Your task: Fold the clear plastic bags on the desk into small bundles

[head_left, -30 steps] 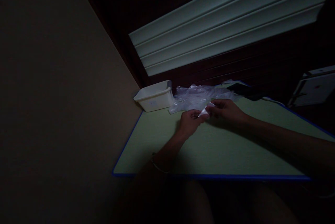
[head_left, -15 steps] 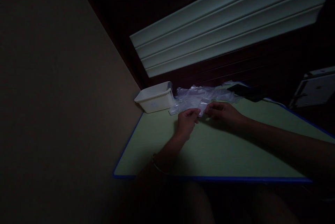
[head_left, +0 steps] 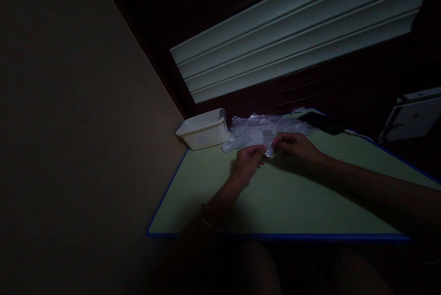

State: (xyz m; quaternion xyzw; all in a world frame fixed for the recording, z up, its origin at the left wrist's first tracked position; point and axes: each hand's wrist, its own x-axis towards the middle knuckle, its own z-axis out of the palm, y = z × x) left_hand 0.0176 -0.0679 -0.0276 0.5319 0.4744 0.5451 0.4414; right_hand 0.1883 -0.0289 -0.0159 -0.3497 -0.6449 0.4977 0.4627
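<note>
Dim room, green table (head_left: 292, 203) | frame centre: left hand (head_left: 248, 161) and right hand (head_left: 295, 147) both pinch small clear bag (head_left: 268, 144) | bin (head_left: 204, 133), plastic heap (head_left: 257, 129) just behind.

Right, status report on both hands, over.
Left hand and right hand pinch small clear plastic piece between them. Crumpled clear plastic pile just behind. White rectangular plastic bin left.

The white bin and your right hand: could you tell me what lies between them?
In the head view, a heap of clear plastic bags lies between the white bin and the right hand.
</note>
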